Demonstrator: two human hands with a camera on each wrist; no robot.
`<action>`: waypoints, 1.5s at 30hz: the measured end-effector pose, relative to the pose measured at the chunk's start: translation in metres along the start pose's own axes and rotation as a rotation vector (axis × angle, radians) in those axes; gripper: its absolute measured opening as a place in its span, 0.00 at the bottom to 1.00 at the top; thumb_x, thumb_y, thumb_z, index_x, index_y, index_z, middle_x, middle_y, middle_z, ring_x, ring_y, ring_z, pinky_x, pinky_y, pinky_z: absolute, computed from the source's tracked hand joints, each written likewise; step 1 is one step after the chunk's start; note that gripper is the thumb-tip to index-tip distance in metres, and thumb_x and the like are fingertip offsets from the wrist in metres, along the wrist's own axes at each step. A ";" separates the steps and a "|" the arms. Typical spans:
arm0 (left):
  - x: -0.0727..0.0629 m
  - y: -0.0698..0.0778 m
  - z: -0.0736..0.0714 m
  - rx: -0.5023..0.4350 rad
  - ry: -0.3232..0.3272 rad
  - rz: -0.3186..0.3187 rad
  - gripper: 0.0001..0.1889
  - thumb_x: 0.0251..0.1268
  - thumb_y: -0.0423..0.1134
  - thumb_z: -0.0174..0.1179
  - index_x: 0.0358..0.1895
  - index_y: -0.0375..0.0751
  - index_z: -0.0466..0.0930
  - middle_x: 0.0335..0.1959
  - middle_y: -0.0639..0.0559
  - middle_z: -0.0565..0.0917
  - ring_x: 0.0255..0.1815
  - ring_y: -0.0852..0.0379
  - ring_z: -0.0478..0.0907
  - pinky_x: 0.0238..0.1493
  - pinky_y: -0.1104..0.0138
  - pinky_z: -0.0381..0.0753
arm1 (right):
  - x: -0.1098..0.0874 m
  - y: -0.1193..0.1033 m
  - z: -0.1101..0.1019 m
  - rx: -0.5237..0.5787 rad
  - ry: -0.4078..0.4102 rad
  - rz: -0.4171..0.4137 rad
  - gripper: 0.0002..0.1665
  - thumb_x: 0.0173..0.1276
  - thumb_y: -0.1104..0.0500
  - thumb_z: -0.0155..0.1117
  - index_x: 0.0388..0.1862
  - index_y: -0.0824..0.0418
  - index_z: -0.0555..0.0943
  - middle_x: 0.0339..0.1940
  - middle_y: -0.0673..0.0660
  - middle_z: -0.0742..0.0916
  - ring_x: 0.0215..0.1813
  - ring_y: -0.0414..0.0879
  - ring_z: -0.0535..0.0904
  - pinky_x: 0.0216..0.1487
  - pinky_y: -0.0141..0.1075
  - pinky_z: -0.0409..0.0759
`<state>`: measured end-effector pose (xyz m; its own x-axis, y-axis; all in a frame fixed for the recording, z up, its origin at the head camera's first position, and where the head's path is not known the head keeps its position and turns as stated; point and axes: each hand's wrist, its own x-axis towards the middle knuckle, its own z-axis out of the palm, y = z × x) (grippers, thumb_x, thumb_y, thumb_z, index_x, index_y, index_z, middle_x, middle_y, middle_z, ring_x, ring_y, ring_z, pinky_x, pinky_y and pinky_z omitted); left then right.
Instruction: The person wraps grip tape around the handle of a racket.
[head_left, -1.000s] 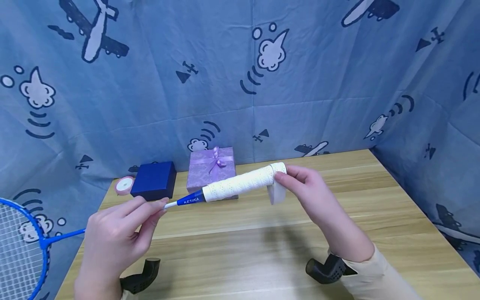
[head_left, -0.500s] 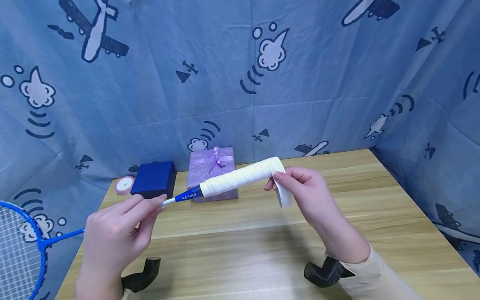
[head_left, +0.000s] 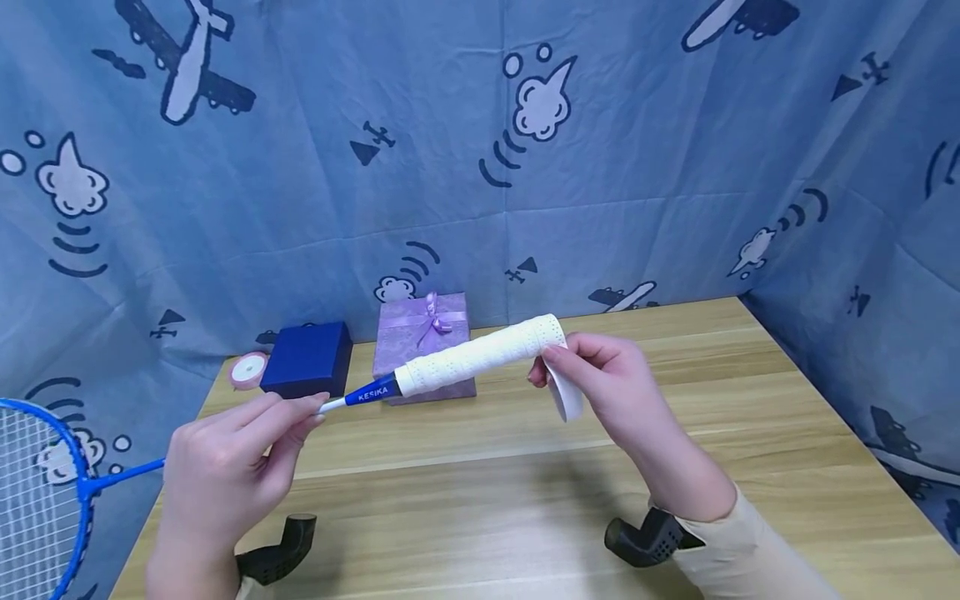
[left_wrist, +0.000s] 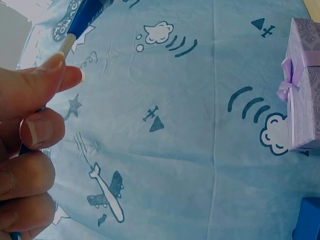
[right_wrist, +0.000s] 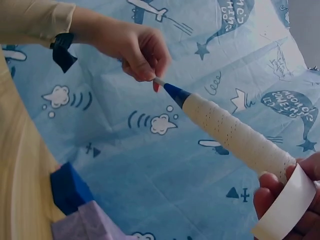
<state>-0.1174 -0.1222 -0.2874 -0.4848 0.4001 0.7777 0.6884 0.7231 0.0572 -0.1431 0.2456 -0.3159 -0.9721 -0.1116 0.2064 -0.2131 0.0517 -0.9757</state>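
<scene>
A badminton racket (head_left: 372, 390) with a blue frame is held above the table, its head at the left edge of the head view. My left hand (head_left: 225, 467) pinches its thin shaft between thumb and fingers; the left wrist view shows this left hand (left_wrist: 35, 130) close up. White perforated grip tape (head_left: 472, 358) is wound round the handle from the blue cone to the butt end. At that end my right hand (head_left: 626, 392) pinches the tape, and a loose tail (head_left: 567, 398) hangs below the thumb. In the right wrist view the tail (right_wrist: 287, 205) curves across my fingers.
On the wooden table (head_left: 465, 508) a purple gift box (head_left: 405, 333) with a ribbon bow stands at the back. Left of it are a dark blue box (head_left: 307, 358) and a pink-edged roll (head_left: 248, 370). A blue patterned curtain (head_left: 450, 167) hangs behind.
My right fingertips have come round behind the butt end, and the tape's tail has swung and now curls below the thumb. The racket has shifted slightly left with my left hand.
</scene>
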 end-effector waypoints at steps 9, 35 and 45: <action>-0.002 -0.008 0.001 -0.110 0.006 0.011 0.20 0.81 0.49 0.54 0.38 0.43 0.91 0.18 0.62 0.78 0.14 0.73 0.56 0.18 0.81 0.53 | -0.004 -0.001 0.000 0.018 -0.030 -0.064 0.13 0.78 0.64 0.61 0.31 0.70 0.81 0.30 0.56 0.90 0.36 0.50 0.88 0.39 0.36 0.85; 0.001 -0.004 0.000 -0.112 -0.006 0.013 0.20 0.79 0.55 0.57 0.38 0.46 0.91 0.19 0.66 0.72 0.18 0.73 0.58 0.20 0.80 0.56 | -0.008 0.003 0.004 0.120 0.013 -0.303 0.17 0.72 0.77 0.59 0.53 0.62 0.82 0.29 0.47 0.90 0.20 0.42 0.79 0.20 0.32 0.76; 0.003 -0.001 -0.003 -0.118 0.029 0.045 0.21 0.80 0.51 0.56 0.36 0.43 0.92 0.17 0.64 0.72 0.16 0.73 0.55 0.20 0.81 0.51 | -0.006 0.001 0.002 0.030 -0.020 -0.350 0.27 0.66 0.79 0.64 0.65 0.75 0.77 0.35 0.50 0.90 0.26 0.42 0.81 0.25 0.31 0.79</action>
<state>-0.1177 -0.1233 -0.2829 -0.4371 0.4134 0.7988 0.7686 0.6329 0.0931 -0.1370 0.2439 -0.3179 -0.8382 -0.1373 0.5278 -0.5301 -0.0222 -0.8476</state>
